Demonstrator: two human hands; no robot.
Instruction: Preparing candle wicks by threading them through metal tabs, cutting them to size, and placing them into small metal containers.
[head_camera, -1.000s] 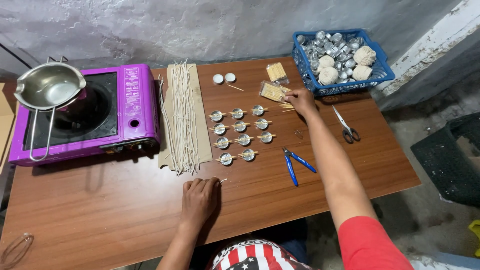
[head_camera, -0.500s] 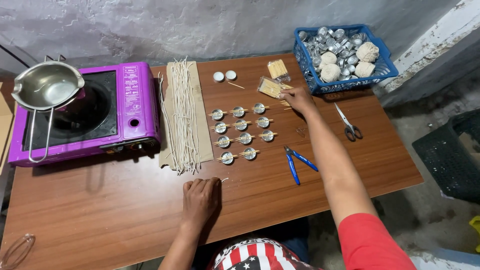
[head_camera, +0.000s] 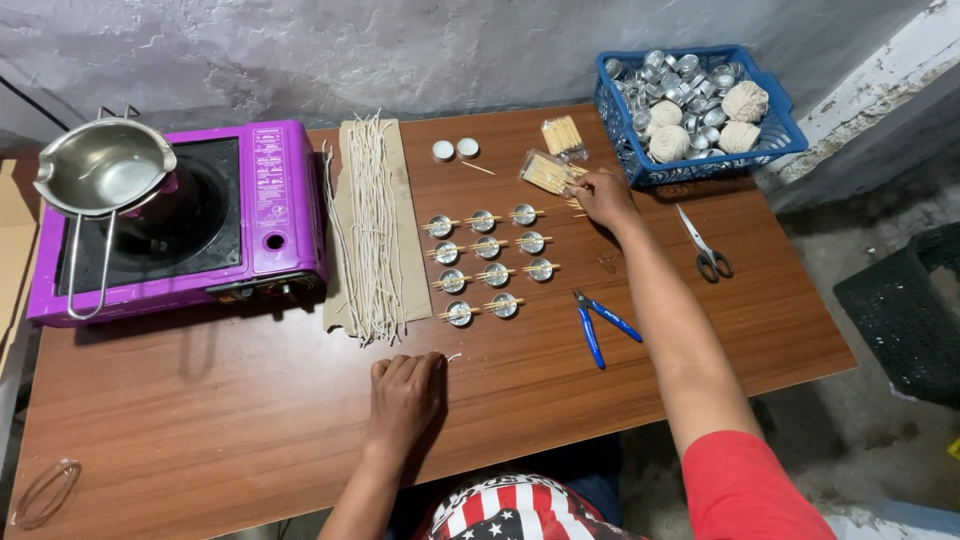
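on the wooden table (head_camera: 250, 420), toward 6 o'clock, the left hand (head_camera: 405, 395) lies palm down, fingers close together and lightly curled, tips touching the bare wood; a short pale wick piece (head_camera: 453, 357) lies just beside its fingertips at 1 o'clock. it holds nothing.

right hand (head_camera: 603, 195) is reached out toward 1 o'clock of the table, fingers bent together on a few thin wooden sticks (head_camera: 574, 205) at the edge of an open clear packet of sticks (head_camera: 547, 173); whether the sticks are pinched or only touched cannot be told. a second stick bundle (head_camera: 562, 136) lies just beyond, at 12 o'clock of the packet.

at 9 o'clock of the right hand: rows of small metal cups (head_camera: 487, 257), each with sticks laid across its rim. further left, long pale wicks (head_camera: 372, 225) on cardboard, then a purple stove (head_camera: 175, 225) carrying a steel pot (head_camera: 100, 178).

blue basket (head_camera: 700, 166) of cups and twine balls at 2 o'clock of the right hand. blue pliers (head_camera: 598, 325) and scissors (head_camera: 705, 245) lie near the forearm.
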